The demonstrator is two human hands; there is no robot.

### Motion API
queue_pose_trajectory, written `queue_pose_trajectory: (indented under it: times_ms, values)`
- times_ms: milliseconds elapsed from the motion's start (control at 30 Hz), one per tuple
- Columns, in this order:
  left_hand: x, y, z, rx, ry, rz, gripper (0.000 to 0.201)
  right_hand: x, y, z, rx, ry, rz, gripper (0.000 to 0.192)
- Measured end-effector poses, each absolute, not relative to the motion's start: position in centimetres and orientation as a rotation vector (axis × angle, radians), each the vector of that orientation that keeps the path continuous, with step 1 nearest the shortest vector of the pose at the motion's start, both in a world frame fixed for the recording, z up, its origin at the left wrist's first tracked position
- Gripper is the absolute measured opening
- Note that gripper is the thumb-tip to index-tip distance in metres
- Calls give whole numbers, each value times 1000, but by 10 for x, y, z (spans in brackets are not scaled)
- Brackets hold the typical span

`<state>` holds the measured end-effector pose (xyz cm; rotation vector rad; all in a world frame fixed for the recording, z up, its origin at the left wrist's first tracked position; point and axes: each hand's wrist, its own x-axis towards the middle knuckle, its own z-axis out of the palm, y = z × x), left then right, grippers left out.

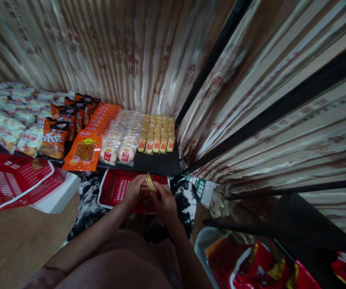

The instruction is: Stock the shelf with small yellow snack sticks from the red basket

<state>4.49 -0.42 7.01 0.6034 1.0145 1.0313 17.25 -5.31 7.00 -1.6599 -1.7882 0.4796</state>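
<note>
1. Both hands meet low in front of the person, over a red basket (117, 188) that sits on their lap. The left hand (135, 188) and the right hand (163, 202) are pressed close together, and both pinch one small yellow snack packet (150, 182), held up on edge between the fingers.

2. As I read it, the step in hand is stocking the black shelf (157, 162): the packet looks lifted out of the basket and is not yet on the shelf.

3. The packet matches the rows of small yellow packets (157, 134) at the right end of the shelf. Adding it there would call for a reach forward and up, and for setting it square with the front row without knocking the neighbours.

4. Left of those rows lie clear-wrapped pale cakes (121, 138), then a run of orange packets (87, 150), then dark bags (55, 138) and pale bags (7, 120) further along.

5. Writing: the dark bags carry large Chinese characters, too blurred for me to read with any certainty. The orange packet has a red logo at the top, also unreadable. The held packet shows no legible print.

6. A second red basket (13, 180) rests tilted at the left.
</note>
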Motion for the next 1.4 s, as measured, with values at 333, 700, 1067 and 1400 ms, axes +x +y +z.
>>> queue_pose_trajectory:
  times_ms: [333,700,1067,1400]
  values:
    - [48,-4,71,563,994,1039,37,166,-55,66,-1692,-1805,325,35]
    - [55,-1,71,399,941,1075,28,172,-51,63,-1695,-1608,337,29]
    - [66,0,67,500,1043,1092,37,173,-41,69,-1679,-1508,454,38]
    - [78,11,58,842,1022,1057,39,179,-25,78,-1670,-1421,568,36]
